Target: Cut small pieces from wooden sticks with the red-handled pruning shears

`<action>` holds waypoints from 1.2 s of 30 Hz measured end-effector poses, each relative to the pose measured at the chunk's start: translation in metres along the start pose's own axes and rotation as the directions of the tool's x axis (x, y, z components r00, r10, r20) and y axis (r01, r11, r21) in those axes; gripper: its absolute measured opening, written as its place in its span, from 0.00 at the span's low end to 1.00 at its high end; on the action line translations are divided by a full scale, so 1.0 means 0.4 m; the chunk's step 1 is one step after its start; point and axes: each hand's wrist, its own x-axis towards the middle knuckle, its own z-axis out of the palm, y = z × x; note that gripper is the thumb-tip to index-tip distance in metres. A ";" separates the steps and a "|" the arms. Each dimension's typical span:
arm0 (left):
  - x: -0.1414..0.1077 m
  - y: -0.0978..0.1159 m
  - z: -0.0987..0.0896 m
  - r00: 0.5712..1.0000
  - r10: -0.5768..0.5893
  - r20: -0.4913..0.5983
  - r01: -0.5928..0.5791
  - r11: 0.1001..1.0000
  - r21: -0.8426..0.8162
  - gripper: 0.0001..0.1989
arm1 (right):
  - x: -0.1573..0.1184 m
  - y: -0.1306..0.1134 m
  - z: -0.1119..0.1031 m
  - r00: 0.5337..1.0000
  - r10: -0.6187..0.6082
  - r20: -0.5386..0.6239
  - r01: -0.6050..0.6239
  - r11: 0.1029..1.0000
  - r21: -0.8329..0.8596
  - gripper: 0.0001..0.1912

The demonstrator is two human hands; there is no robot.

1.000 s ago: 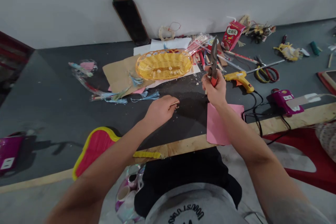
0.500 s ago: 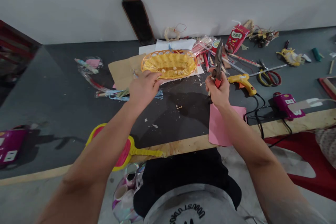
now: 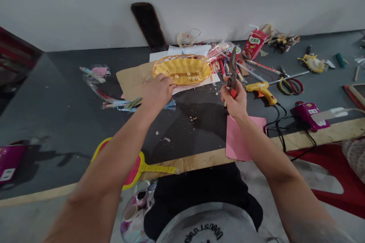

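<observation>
Red-handled tin snips (image 3: 233, 78) stand upright; an oval yellow wicker basket (image 3: 182, 69) lies flat.

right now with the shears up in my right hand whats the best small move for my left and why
Probably take hold of the near rim of the yellow woven basket with your left hand. That hand is already at the rim, and your right hand is busy gripping the orange-handled shears, blades up.

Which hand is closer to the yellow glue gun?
Right: the right hand, gripping shears, is just left of the glue gun, not touching it. The left hand is much farther left, by the woven basket.
</observation>
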 end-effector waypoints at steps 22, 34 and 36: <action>-0.176 0.003 0.074 0.951 -0.003 0.310 0.297 -0.278 -0.914 0.20 | -0.073 -0.060 0.034 0.830 -0.129 0.542 0.444 0.740 -0.505 0.07; -0.175 -0.008 0.092 0.960 -0.084 0.266 0.239 -0.243 -0.940 0.17 | -0.086 -0.081 0.029 0.867 -0.053 0.495 0.404 0.655 -0.639 0.18; -0.176 -0.006 0.092 0.962 -0.112 0.249 0.219 -0.231 -0.948 0.17 | -0.083 -0.087 0.029 0.882 -0.039 0.469 0.364 0.687 -0.629 0.18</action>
